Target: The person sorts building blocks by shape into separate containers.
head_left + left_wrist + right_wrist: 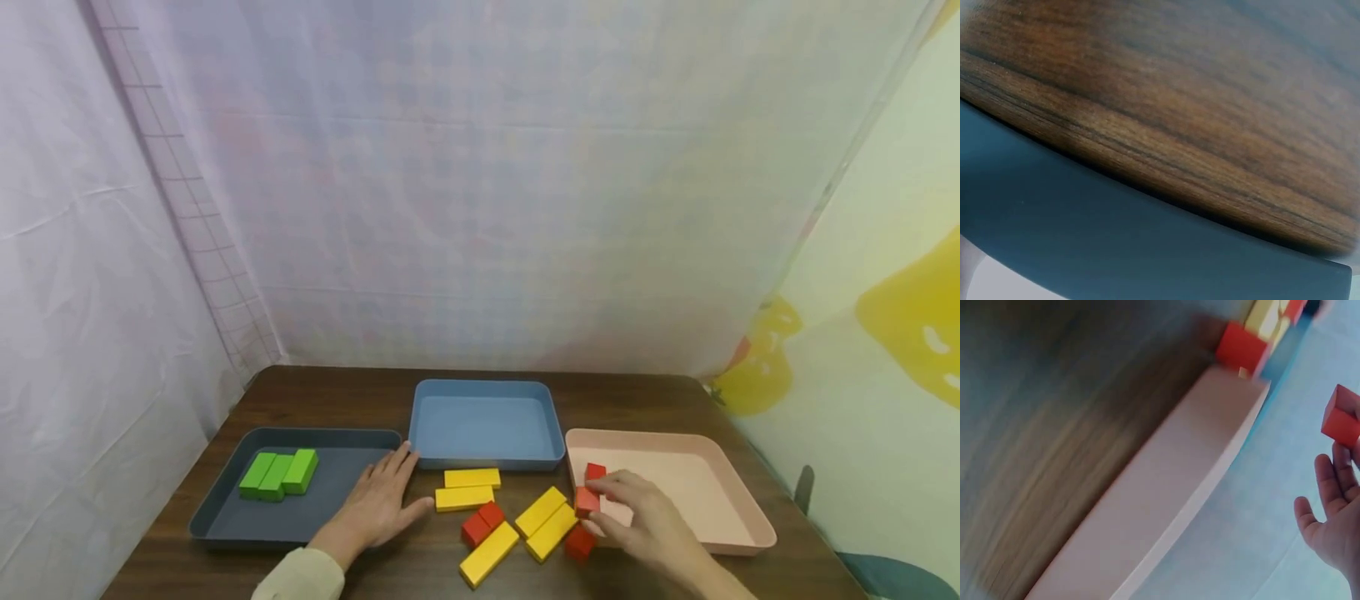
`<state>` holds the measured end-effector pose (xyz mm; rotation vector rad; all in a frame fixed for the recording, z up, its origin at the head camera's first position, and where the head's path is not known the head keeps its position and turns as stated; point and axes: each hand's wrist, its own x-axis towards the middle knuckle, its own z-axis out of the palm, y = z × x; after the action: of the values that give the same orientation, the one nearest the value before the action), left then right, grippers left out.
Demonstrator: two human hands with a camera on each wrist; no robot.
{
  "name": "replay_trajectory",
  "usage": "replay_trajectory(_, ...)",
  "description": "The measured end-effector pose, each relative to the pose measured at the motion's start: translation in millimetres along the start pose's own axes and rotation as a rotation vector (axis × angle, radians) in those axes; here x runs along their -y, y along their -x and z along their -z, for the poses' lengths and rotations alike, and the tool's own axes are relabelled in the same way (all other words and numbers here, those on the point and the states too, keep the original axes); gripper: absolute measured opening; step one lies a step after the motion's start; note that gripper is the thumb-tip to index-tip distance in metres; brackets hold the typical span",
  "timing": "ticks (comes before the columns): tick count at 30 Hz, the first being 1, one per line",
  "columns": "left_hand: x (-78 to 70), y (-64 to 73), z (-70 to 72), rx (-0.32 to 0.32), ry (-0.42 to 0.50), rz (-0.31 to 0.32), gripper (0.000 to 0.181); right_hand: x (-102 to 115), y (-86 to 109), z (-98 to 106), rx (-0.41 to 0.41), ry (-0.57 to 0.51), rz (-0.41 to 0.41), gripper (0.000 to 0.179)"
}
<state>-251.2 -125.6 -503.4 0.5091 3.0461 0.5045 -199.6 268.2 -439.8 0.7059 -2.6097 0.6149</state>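
My right hand (648, 521) pinches a red block (587, 502) between thumb and fingers above the left rim of the pink tray (690, 492). Another red piece (596, 472) shows just behind it; whether it is separate I cannot tell. In the right wrist view the held red block (1341, 425) is partly cut off by the frame edge. A loose red block (580, 543) lies below that hand, beside two yellow blocks (551, 532). My left hand (382, 500), fingers extended, lies at the right edge of the dark tray (337, 483), near the blue tray's corner.
Three green blocks (278, 476) lie in the dark tray. The blue tray (487, 425) stands at the back centre. Between the hands are more yellow blocks (465, 498) and red blocks (482, 523) on the brown wooden table (405, 575). White curtains hang behind.
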Motion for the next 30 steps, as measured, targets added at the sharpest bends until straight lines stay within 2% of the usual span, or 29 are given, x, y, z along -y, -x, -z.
replay_trajectory(4, 0.5, -0.2, 0.6, 0.005, -0.004, 0.011, 0.085, -29.5, -9.6, 10.7, -0.101, -0.011, -0.097, 0.034)
replay_trajectory(8, 1.2, 0.0, 2.0, 0.018, 0.000, 0.021, 0.085, -67.5, -18.1, 24.0, -0.048, 0.014, -0.269, 0.022)
replay_trajectory(11, 1.7, 0.6, 2.7, 0.020, 0.003, 0.023, 0.085, -95.2, -18.9, 27.3, -0.010, 0.012, -0.343, 0.013)
replay_trajectory(14, 2.5, 1.5, 2.2, 0.017, 0.004, 0.022, 0.086, -114.3, -15.0, 25.0, 0.000, -0.011, -0.399, 0.016)
replay_trajectory(20, 2.8, 2.6, 1.2, 0.008, 0.001, 0.013, 0.086, -133.5, -13.6, 17.2, 0.043, -0.040, -0.454, 0.009)
replay_trajectory(26, 1.6, 1.9, 1.3, 0.001, 0.005, 0.005, 0.085, -143.5, -14.8, 11.9, 0.098, -0.046, -0.541, 0.029)
replay_trajectory(30, 1.7, 0.9, -0.7, 0.012, -0.001, 0.000, 0.086, -147.0, -12.3, 9.5, 0.142, -0.040, -0.584, 0.033)
